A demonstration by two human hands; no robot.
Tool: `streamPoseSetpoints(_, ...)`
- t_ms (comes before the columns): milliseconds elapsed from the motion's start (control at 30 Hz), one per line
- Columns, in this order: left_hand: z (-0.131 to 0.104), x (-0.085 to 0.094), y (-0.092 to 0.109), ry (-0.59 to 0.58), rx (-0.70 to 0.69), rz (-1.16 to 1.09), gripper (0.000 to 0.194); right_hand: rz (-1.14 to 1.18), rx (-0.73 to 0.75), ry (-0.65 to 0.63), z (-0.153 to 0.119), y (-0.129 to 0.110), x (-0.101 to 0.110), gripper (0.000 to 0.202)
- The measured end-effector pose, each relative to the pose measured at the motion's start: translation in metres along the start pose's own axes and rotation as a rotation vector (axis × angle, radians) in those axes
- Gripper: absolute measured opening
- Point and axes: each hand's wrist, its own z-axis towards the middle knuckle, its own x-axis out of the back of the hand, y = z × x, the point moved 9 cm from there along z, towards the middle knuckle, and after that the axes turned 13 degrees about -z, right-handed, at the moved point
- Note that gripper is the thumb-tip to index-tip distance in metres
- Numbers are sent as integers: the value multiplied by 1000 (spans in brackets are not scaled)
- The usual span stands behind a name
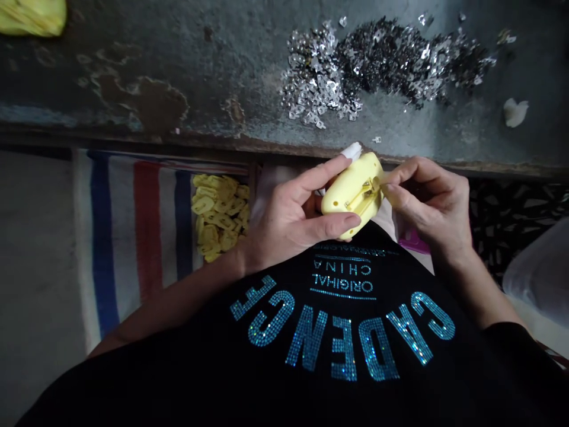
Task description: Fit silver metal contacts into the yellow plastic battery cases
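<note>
Beside the bench (240,65), left hand (296,210) clasps yellow casing (349,188) while right hand (433,198), contents unclear, pinches alongside.

Workbench (249,53): grey-green surface, scuffed, straight front edge, paint worn. Landmark is the heap of small metal pieces (391,59), shiny, spread sideways and thickly piled. Few strays just beyond its far side. One loose piece (377,140) on the near side of heap, close to the front edge. Right of heap: small brassy bits (505,38), and nearer the edge, a white wad (515,112). Left of heap: brown bare patch (160,105); well apart, farther left, yellow bundle (31,16), partly out of view.
</note>
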Motion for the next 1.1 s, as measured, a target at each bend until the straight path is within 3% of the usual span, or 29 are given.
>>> streamPoseSetpoints(67,-1,-2,2,-20,-37,22,78,-33,18,-5,3,0,3,30)
streamPoseSetpoints(133,0,-5,9,-40,-118,97,79,-46,52,-50,9,-1,3,45)
streamPoseSetpoints(233,2,-15,25,-86,-248,323,78,-27,106,-156,18,-1,-4,59)
streamPoseSetpoints(333,3,-29,37,-152,-345,556,76,-14,163,-164,23,4,-9,60)
streamPoseSetpoints(533,2,-50,49,-257,-367,747,75,166,296,-4,12,13,-15,64)
streamPoseSetpoints(767,4,-51,50,-306,-302,630,109,247,410,335,-8,13,2,64)
streamPoseSetpoints(933,4,-56,48,-377,-422,603,96,262,435,408,-9,18,1,56)
streamPoseSetpoints(1100,-3,-55,57,-377,-625,605,78,195,385,399,-6,17,2,77)
